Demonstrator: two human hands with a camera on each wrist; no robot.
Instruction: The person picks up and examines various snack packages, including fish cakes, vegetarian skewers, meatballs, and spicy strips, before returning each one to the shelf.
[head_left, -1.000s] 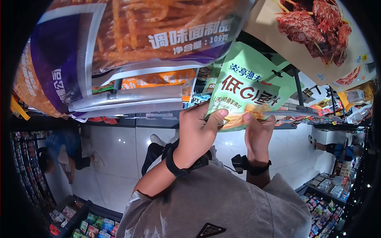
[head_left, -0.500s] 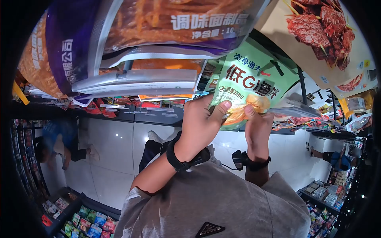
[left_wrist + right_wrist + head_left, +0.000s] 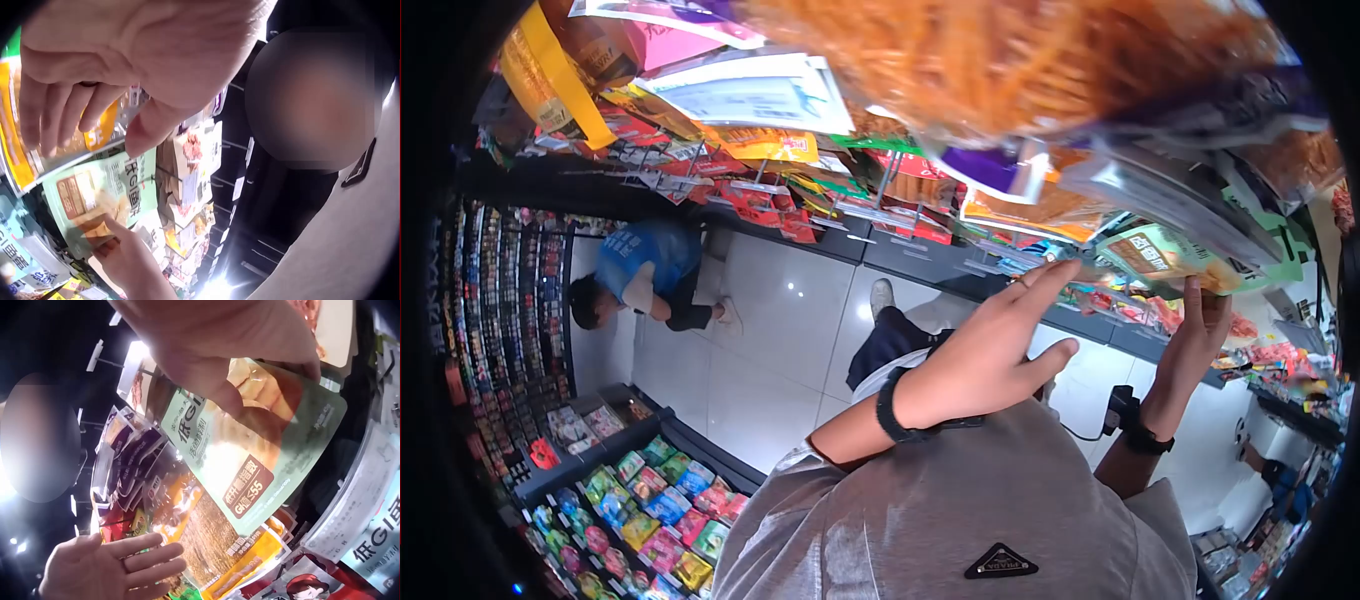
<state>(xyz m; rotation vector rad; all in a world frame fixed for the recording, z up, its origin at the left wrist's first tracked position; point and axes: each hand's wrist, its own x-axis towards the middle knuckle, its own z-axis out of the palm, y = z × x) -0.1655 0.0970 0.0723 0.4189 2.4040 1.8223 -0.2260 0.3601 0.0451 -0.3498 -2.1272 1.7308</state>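
Observation:
My right hand (image 3: 1190, 340) pinches a green snack pouch (image 3: 269, 462) by its edge, thumb on the printed front and fingers behind it. In the head view the pouch is partly hidden behind a clear tag holder (image 3: 1190, 195). My left hand (image 3: 990, 360) is off the pouch, to its left, with fingers extended and thumb apart. A ring shows on one of its fingers. Next to the pouch hangs an orange-edged clear snack bag (image 3: 212, 544); in the left wrist view the left hand (image 3: 137, 56) overlaps that bag.
A large noodle snack bag (image 3: 1020, 60) fills the top of the head view, close to the camera. Packed hanging racks run along the front. A person in blue (image 3: 645, 260) is at the left, and a bin of colourful packets (image 3: 650, 500) stands lower left.
My left hand has let go of the green pouch and drawn back to the left with its fingers spread. The right hand still holds the pouch. The head view has swung left.

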